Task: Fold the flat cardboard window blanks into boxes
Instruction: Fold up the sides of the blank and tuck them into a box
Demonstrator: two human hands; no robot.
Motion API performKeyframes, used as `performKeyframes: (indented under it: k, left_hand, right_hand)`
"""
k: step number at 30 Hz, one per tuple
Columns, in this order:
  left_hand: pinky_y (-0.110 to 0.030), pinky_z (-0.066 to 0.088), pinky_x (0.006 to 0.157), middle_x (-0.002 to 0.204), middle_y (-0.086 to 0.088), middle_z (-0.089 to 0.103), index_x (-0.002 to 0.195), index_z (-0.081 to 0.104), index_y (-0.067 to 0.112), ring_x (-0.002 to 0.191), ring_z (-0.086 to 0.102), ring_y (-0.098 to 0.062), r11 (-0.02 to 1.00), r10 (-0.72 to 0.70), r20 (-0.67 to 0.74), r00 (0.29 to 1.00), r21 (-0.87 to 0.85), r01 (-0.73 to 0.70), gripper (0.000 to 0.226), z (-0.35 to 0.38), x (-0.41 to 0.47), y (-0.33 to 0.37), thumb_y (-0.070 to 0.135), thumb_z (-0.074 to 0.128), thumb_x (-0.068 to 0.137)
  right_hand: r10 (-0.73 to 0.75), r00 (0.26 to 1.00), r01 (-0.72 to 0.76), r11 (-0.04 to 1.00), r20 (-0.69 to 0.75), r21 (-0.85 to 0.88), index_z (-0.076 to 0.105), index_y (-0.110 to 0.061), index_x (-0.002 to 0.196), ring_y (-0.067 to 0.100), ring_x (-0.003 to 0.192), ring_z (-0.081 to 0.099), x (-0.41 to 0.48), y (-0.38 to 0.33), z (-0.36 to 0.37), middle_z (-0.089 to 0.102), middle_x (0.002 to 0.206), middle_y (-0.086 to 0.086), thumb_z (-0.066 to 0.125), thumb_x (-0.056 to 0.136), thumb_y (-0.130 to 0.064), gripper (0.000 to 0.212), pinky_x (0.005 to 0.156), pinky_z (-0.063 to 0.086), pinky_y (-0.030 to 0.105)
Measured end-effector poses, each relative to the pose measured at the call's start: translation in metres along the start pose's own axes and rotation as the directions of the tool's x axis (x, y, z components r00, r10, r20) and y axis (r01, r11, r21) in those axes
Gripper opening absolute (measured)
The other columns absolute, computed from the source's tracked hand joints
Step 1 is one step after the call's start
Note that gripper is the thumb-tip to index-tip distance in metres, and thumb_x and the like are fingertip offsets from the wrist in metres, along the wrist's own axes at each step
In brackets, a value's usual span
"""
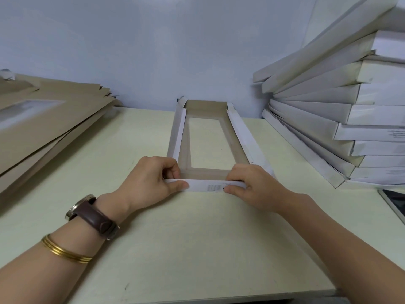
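Right, both hands are on the box [237,137] at the centre of the frame, lying long-ways on the table [197,249] with its far end up near the wall. Its two long sides are folded up, white outside and brown inside, and the window [206,141] sits in its floor. The near flap [207,186], white with a small printed label, runs straight across between the two hands. The left hand [151,181] pinches the flap's left end, thumb flat along the front, fingers curled over behind it. The right hand [252,187] pinches the right end the same way, thumb at the front by the label, fingers tucked over the top edge. So the rest of the box stretches away above the hands in the frame. A watch [87,213] and gold bangles [65,251] sit on the left wrist. At upper left lies a pile of flat brown blanks [43,119]; at right, a leaning stack [328,106] of white folded ones. A screen [394,200] pokes in at the right edge.
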State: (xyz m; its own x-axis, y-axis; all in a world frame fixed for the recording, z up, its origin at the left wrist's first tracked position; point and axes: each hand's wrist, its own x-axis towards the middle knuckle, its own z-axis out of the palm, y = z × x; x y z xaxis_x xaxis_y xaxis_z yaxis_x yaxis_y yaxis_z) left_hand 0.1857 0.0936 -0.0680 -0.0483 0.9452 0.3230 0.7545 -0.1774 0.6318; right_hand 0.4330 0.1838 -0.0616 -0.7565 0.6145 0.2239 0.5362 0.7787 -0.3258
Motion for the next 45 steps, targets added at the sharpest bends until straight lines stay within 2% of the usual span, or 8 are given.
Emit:
performKeyframes:
  k: [5,11,15,19,26,31,39,45]
  left_hand:
    - [-0.016,0.036,0.057,0.076,0.008,0.060,0.073,0.064,0.024,0.056,0.044,-0.006,0.985,-0.071,-0.078,0.994,-0.160,0.057,0.015,-0.001,0.008,-0.002,0.021,0.065,0.087]
    - [-0.022,0.035,0.057,0.088,-0.009,0.048,0.082,0.064,0.016,0.065,0.046,-0.017,0.960,-0.263,-0.106,0.959,-0.125,0.250,0.008,0.002,0.027,-0.013,0.009,0.062,0.085]
    - [-0.023,0.035,0.053,0.076,-0.002,0.055,0.084,0.061,0.013,0.062,0.047,-0.014,0.951,-0.304,-0.035,0.952,0.048,0.306,0.010,0.000,0.038,-0.007,0.010,0.068,0.078]
    - [-0.025,0.039,0.055,0.085,0.002,0.056,0.084,0.057,0.014,0.073,0.051,-0.014,0.888,-0.401,0.104,0.910,0.288,0.358,0.016,-0.003,0.050,0.002,0.015,0.069,0.073]
    - [-0.023,0.052,0.052,0.068,-0.006,0.063,0.075,0.059,0.009,0.049,0.060,-0.019,0.809,-0.555,0.201,0.807,0.354,0.468,0.019,-0.007,0.071,0.016,0.012,0.074,0.063]
    - [-0.031,0.057,0.065,0.079,-0.011,0.063,0.080,0.055,0.007,0.058,0.063,-0.026,0.779,-0.590,0.233,0.773,0.415,0.470,0.022,-0.002,0.077,0.027,0.010,0.072,0.066]
    - [-0.020,0.039,0.044,0.062,-0.004,0.054,0.066,0.053,0.010,0.052,0.052,-0.019,0.748,-0.570,0.203,0.796,0.531,0.399,0.008,0.007,0.073,0.032,0.012,0.059,0.071]
    - [-0.029,0.058,0.064,0.081,-0.011,0.064,0.084,0.061,0.006,0.061,0.064,-0.026,0.797,-0.537,0.228,0.812,0.452,0.401,0.015,-0.001,0.073,0.026,0.010,0.048,0.078]
  right_hand:
    - [0.021,0.999,-0.020,1.000,-0.040,0.012,0.064,-0.006,0.075,0.023,0.070,0.054,-0.002,-0.002,0.001,0.057,0.076,0.005,0.066,0.090,-0.020,0.021,0.065,0.043,0.038]
    - [0.028,0.998,-0.028,1.000,-0.060,0.012,0.054,-0.014,0.066,0.020,0.064,0.048,-0.004,-0.005,0.003,0.050,0.071,0.002,0.066,0.090,-0.019,0.027,0.061,0.039,0.036]
    - [0.036,0.997,-0.035,0.999,-0.073,0.009,0.058,-0.008,0.070,0.024,0.069,0.052,-0.006,-0.005,0.003,0.052,0.074,0.004,0.065,0.091,-0.022,0.025,0.064,0.043,0.041]
    - [0.052,0.995,-0.051,0.999,-0.085,0.014,0.058,-0.008,0.071,0.023,0.069,0.052,-0.008,-0.007,0.004,0.052,0.075,0.003,0.064,0.091,-0.023,0.026,0.065,0.044,0.042]
    - [0.072,0.994,-0.072,0.997,-0.088,0.003,0.059,-0.009,0.073,0.020,0.069,0.050,-0.010,-0.008,0.004,0.051,0.076,0.001,0.062,0.092,-0.024,0.025,0.065,0.043,0.039]
    - [0.078,0.993,-0.078,0.997,-0.085,0.005,0.062,-0.009,0.075,0.022,0.070,0.052,-0.010,-0.009,0.004,0.052,0.077,0.002,0.062,0.092,-0.025,0.024,0.067,0.045,0.041]
    - [0.085,0.993,-0.086,0.996,-0.078,-0.005,0.064,-0.010,0.078,0.022,0.071,0.053,-0.010,-0.010,0.004,0.053,0.079,0.002,0.061,0.093,-0.025,0.021,0.067,0.045,0.040]
    - [0.089,0.993,-0.090,0.996,-0.071,-0.003,0.058,-0.014,0.072,0.019,0.068,0.049,-0.010,-0.011,0.003,0.048,0.075,-0.002,0.061,0.093,-0.025,0.023,0.066,0.041,0.038]
